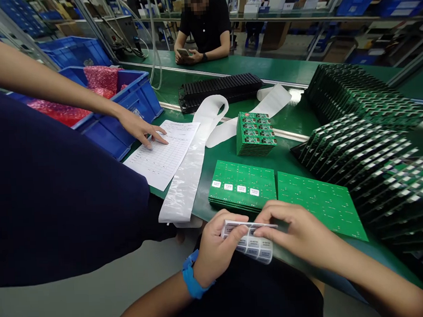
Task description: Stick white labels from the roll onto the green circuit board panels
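My left hand (217, 247), with a blue band on the wrist, grips a sheet of small white printed labels (260, 250) between thumb and fingers. At the sheet's folded upper edge, my right hand (293, 225) pinches with thumb and forefinger; whether a single label is between them cannot be made out. Just beyond my hands lies a stack of green circuit boards (247, 173), its top board bearing a row of several white labels. Right of that stack is another green circuit board (318, 203), with no labels showing on it.
Racks of upright circuit boards (366, 165) fill the right side. A taller board stack (255, 133), a long label strip (187, 178) and a black rack (219, 90) stand farther back. A co-worker's hand (140, 126) rests on a paper form (159, 165) beside a blue bin (138, 96).
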Available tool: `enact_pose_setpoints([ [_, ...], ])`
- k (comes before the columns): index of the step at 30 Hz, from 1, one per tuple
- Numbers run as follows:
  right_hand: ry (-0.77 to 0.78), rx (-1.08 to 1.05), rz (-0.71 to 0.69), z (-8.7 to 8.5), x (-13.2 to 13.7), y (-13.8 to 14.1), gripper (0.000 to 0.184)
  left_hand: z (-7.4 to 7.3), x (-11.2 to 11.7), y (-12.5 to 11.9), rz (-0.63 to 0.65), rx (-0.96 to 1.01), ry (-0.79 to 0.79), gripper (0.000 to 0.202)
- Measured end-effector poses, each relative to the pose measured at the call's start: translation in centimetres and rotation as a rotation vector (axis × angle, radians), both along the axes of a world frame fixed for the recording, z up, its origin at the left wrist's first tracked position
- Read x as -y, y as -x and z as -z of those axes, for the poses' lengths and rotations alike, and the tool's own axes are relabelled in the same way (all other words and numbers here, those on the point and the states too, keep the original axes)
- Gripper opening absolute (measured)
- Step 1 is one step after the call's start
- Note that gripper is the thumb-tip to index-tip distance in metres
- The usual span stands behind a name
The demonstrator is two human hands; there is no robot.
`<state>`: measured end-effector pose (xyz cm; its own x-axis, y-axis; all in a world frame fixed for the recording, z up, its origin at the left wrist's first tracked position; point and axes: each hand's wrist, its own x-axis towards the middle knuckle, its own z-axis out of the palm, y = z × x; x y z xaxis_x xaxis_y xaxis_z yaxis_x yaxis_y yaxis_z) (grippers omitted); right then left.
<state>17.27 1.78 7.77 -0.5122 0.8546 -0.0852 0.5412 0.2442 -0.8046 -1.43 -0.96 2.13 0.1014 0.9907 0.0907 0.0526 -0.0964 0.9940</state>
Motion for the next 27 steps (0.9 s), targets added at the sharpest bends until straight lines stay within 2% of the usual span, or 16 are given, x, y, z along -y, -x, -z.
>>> enact_pose_setpoints([
  [3,0.001,-0.028,0.007,0.1,0.6,0.2,0.014,0.0,0.0,-0.3,-0.005,-0.031,-0.036,0.011],
  [7,-0.017,-0.068,0.033,0.4,1.5,-0.2,0.012,-0.1,-0.2,-0.8,-0.087,-0.069,0.033,0.018],
  [10,-0.005,-0.070,0.098,0.3,1.6,-0.9,0.033,-0.1,-0.4,-1.0,-0.090,-0.054,0.065,0.016],
  [11,-0.007,-0.068,0.112,0.3,1.6,-1.1,0.035,-0.1,-0.4,-1.1,-0.081,-0.050,0.071,0.015],
  [14,-0.049,-0.065,0.091,0.1,1.6,-1.4,0.008,0.0,-0.3,-1.2,-0.076,-0.063,0.102,0.017],
  [18,-0.123,-0.084,0.017,0.0,1.6,-1.4,0.017,-0.1,-0.2,-1.4,-0.081,-0.088,0.196,0.025],
  [20,-0.080,-0.100,0.061,-0.3,0.9,-1.6,0.018,-0.2,-0.2,-1.4,-0.068,-0.086,0.193,0.024],
  [23,0.034,-0.077,0.173,-0.9,-0.8,-2.2,0.019,-0.4,-0.4,-1.3,-0.053,-0.064,0.097,0.016],
  [27,0.104,-0.034,0.180,-1.4,-2.1,-2.9,0.020,-0.6,-1.0,-1.2,-0.064,-0.049,0.099,0.014],
])
